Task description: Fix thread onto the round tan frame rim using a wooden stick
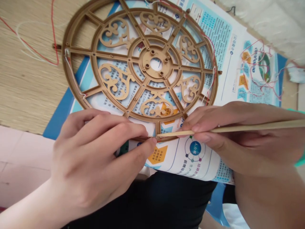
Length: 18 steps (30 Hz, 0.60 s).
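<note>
Beneath everything we see the desk [28,79], with a blue board [59,117] and printed paper [224,92] on it. Our wheel [154,75] lies flat over the paper and board, its left side reaching over the bare desk.

Our left hand [95,156] has its grip closed over the near rim, forefinger inside and thumb outside. Our right hand [228,116] has its grip clamped on the stick [250,127], whose tip meets the rim just beside our left thumb.

Red and white wires [214,73] run along the far and right stretches of the rim, and some wire shows inside the left stretch too, so we judge much of the loop laid. The near stretch, where we are working, looks unfinished; our fingers hide part of it. Loose lengths trail across the desk at the left, not in the rim. A separate tangle [258,41] lies on the paper at the right, apart from the wheel.
</note>
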### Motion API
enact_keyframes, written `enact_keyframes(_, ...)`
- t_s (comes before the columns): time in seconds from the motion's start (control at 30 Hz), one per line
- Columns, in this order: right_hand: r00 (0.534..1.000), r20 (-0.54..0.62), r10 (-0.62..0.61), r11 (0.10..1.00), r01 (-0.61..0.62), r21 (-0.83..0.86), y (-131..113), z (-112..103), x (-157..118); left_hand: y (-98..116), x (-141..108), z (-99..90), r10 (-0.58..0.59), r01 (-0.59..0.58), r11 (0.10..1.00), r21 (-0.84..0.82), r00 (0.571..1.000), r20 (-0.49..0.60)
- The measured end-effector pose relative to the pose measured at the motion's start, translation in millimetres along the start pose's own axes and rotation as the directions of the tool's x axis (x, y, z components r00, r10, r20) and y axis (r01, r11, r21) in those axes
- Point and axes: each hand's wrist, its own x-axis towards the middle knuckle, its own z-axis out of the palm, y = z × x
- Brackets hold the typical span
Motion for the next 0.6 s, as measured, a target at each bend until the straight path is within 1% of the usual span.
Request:
enact_keyframes(0.17, 0.997, 0.013, 0.071, 0.996, -0.071, -0.047, -2.7, 0.8, 2.9, -3.8, -1.6, 2.4, 0.071, -0.071, 0.996, 0.050, 0.997, -0.007)
enact_keyframes(0.23, 0.995, 0.024, 0.100, 0.994, -0.099, -0.037, -3.9, 0.5, 3.6, -5.6, -2.0, 2.3, 0.104, -0.105, 0.992, 0.072, 0.995, 0.008)
enact_keyframes(0.3, 0.992, 0.030, 0.120, 0.993, -0.120, -0.008, -4.1, 0.2, 3.4, -6.0, -1.4, 1.8, 0.111, -0.112, 0.991, 0.075, 0.994, 0.015)
enact_keyframes(0.47, 0.997, 0.007, 0.071, 0.997, -0.071, 0.019, -2.0, 0.7, 2.7, -3.0, 1.6, 0.4, 0.099, -0.100, 0.993, 0.055, 0.995, 0.024)
enact_keyframes(0.6, 0.997, -0.030, 0.069, 0.996, -0.067, 0.060, -2.3, 0.9, 3.5, -2.1, 1.4, -1.6, 0.094, -0.097, 0.994, 0.060, 0.994, 0.048)
